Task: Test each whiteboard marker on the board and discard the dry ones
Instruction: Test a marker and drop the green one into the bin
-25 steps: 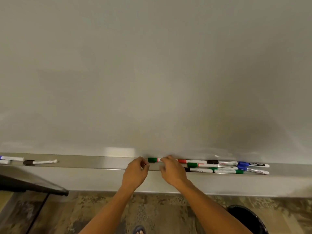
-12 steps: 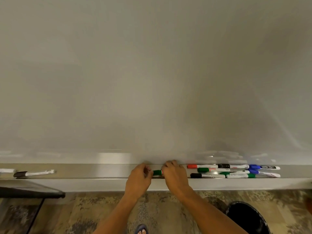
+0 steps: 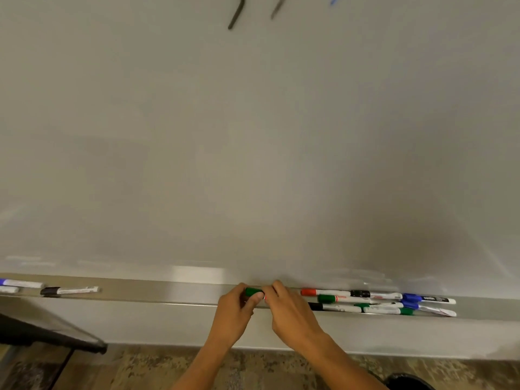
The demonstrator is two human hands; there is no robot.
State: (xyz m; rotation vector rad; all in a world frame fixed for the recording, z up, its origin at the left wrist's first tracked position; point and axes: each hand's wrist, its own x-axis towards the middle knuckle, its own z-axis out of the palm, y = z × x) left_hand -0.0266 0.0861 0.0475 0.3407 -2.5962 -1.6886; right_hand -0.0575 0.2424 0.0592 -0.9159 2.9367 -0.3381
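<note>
Both hands are meeting at six o'clock, right over the tray (image 3: 168, 295) that is running along the bottom of the whiteboard (image 3: 253, 150). The left hand (image 3: 232, 316) is curling its fingers round the green cap end of the green marker (image 3: 254, 292), and the right hand (image 3: 291, 313) is gripping the other end, with the barrel hidden under its fingers. Only a short stretch of green is showing between them. Out at four o'clock a cluster of markers (image 3: 377, 302) is lying in the tray: red, black, green and blue caps, side by side and overlapping. Over at eight o'clock a black-capped marker (image 3: 69, 291) is lying alone, with two more markers (image 3: 17, 285) just beyond it at the frame edge. Up at twelve o'clock dark and blue strokes (image 3: 236, 15) are sitting on the board. A black bin (image 3: 408, 382) is peeking in at five o'clock.
</note>
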